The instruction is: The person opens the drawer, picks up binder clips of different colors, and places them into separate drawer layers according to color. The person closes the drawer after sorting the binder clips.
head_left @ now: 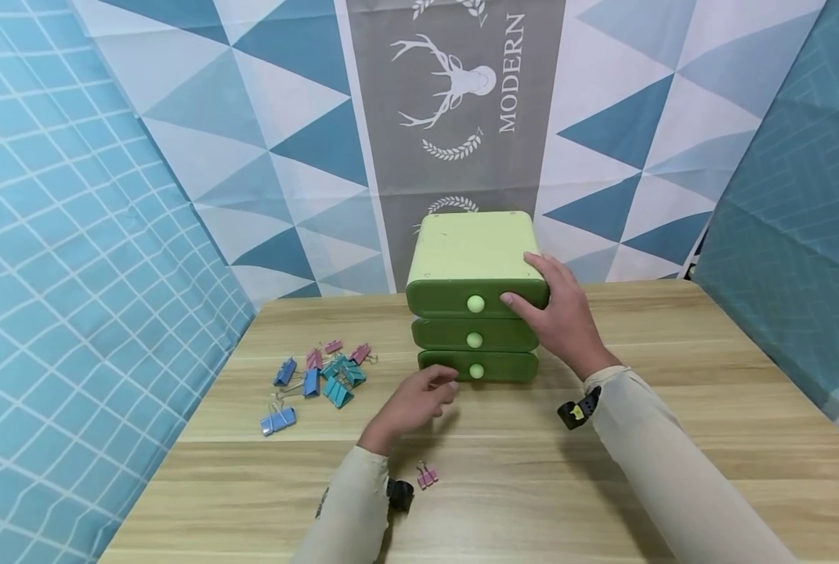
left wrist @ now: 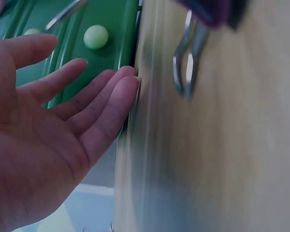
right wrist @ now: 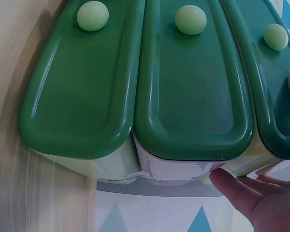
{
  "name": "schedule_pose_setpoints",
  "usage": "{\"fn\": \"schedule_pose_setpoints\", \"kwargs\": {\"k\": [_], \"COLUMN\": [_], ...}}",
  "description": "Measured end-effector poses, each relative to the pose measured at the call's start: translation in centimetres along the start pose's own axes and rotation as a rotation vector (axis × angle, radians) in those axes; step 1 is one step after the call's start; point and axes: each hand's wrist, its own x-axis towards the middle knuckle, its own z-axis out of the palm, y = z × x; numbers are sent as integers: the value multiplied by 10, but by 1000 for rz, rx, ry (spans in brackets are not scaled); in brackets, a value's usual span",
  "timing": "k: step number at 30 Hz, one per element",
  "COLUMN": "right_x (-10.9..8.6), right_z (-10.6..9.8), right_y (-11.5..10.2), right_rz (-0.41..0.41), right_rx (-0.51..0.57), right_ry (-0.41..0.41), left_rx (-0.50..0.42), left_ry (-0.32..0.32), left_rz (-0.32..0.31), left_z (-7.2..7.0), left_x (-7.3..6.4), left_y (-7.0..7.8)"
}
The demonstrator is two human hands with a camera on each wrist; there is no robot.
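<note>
A small green cabinet with three drawers (head_left: 479, 335) and round pale knobs stands against the back wall, its drawers pushed in. My right hand (head_left: 563, 313) grips the cabinet's upper right corner, thumb on the top drawer's front and fingers (right wrist: 232, 188) along the side. In front of the bottom drawer is my left hand (head_left: 415, 403), holding nothing; its fingers (left wrist: 108, 104) are spread and loosely bent near the drawer's lower edge. A pink binder clip (head_left: 427, 475) lies on the table beside my left wrist, its wire handle (left wrist: 183, 72) large in the left wrist view.
Several binder clips lie to the left of the cabinet: blue ones (head_left: 311, 382), teal ones (head_left: 338, 392) and pink ones (head_left: 359, 354). One blue clip (head_left: 278, 421) sits apart, nearer the front. Patterned cloth (head_left: 306, 157) covers the walls around the wooden table (head_left: 504, 486).
</note>
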Motion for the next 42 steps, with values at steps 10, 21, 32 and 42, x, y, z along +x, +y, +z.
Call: {"fn": "schedule_pose_setpoints", "kwargs": {"k": [10,21,32,42], "right_x": [0,0,0,-2], "right_z": [-2,1,1,1], "right_y": [-2,-1,-3,-1], "right_rz": [7,11,21,30], "right_rx": [0,7,2,2], "right_ry": [-31,-23,-18,-21], "left_rx": [82,151,220,296], "left_ry": [-57,-60,-65,-99], "left_rz": [53,63,61,101], "left_z": [14,21,18,19], "left_x": [13,21,16,1], "left_y": [13,14,17,18]}}
